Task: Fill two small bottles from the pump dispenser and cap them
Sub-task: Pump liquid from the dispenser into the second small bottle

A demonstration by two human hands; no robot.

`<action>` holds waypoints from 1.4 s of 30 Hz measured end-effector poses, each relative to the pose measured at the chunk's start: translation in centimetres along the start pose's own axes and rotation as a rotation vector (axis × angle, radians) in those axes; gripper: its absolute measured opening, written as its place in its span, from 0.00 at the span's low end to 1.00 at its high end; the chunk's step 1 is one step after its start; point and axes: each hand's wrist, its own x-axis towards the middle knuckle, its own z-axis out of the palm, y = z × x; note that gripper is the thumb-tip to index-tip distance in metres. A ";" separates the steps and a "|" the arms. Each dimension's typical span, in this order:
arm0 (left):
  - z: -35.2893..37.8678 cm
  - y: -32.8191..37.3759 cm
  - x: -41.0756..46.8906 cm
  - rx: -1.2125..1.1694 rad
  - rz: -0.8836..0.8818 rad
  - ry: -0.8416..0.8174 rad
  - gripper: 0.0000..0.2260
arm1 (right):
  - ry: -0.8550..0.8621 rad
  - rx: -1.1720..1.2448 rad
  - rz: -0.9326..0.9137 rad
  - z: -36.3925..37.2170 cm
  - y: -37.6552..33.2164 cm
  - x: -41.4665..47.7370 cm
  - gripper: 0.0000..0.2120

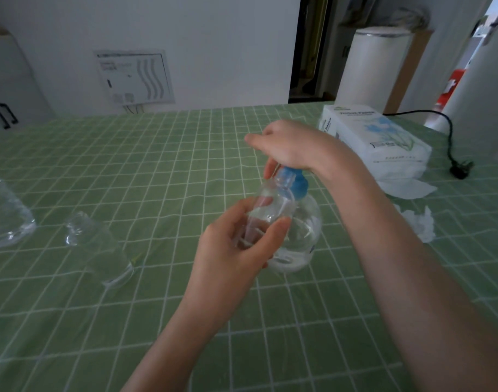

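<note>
A clear round pump dispenser (pixel 304 233) with a blue pump head (pixel 294 181) stands on the green checked tablecloth near the middle. My right hand (pixel 287 145) rests on top of the blue pump head, palm down. My left hand (pixel 236 250) holds a small clear bottle (pixel 267 205), tilted, with its open mouth right at the blue nozzle. A second small clear bottle (pixel 97 244) stands uncapped on the table to the left, apart from both hands. No caps are visible.
A larger clear plastic bottle (pixel 4 213) sits at the left edge. A white tissue pack (pixel 375 134) and crumpled tissues (pixel 417 222) lie at the right. A black cord and plug (pixel 460 168) lie at the far right.
</note>
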 end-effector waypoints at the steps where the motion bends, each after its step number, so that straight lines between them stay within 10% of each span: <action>1: 0.0 0.0 0.0 -0.002 0.006 -0.001 0.10 | 0.003 0.003 0.000 -0.1 0.0 0.0 0.23; 42: -0.1 -0.2 -0.1 0.014 -0.030 0.001 0.11 | -0.061 -0.016 0.052 0.9 0.5 0.2 0.20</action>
